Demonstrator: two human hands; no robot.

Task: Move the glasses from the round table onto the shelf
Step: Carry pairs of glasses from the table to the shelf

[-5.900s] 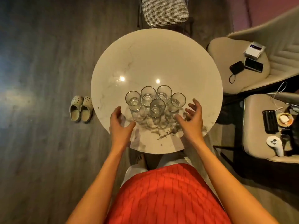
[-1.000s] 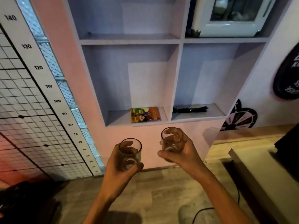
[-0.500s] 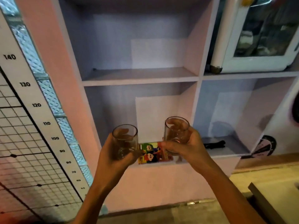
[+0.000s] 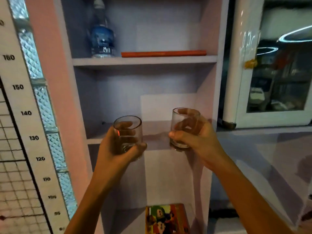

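Observation:
I stand in front of a pale lilac shelf unit. My left hand (image 4: 116,151) grips a clear glass (image 4: 127,132) upright, just in front of the front edge of the middle shelf board (image 4: 93,141). My right hand (image 4: 196,137) grips a second clear glass (image 4: 181,127), held upright at the same height and over the right part of that board. Both glasses hang in the air, apart from each other. The round table is out of view.
One shelf up stand a blue-labelled water bottle (image 4: 102,36) and a flat orange-red object (image 4: 163,53). A colourful picture book (image 4: 166,218) lies on the shelf below. A white cabinet with a glass door (image 4: 273,78) fills the right compartment. A height chart (image 4: 32,137) hangs on the left.
Both hands have lifted their glasses from the lower shelf's height up to the middle shelf board, and my view has tilted upward, bringing the bottle's shelf into sight.

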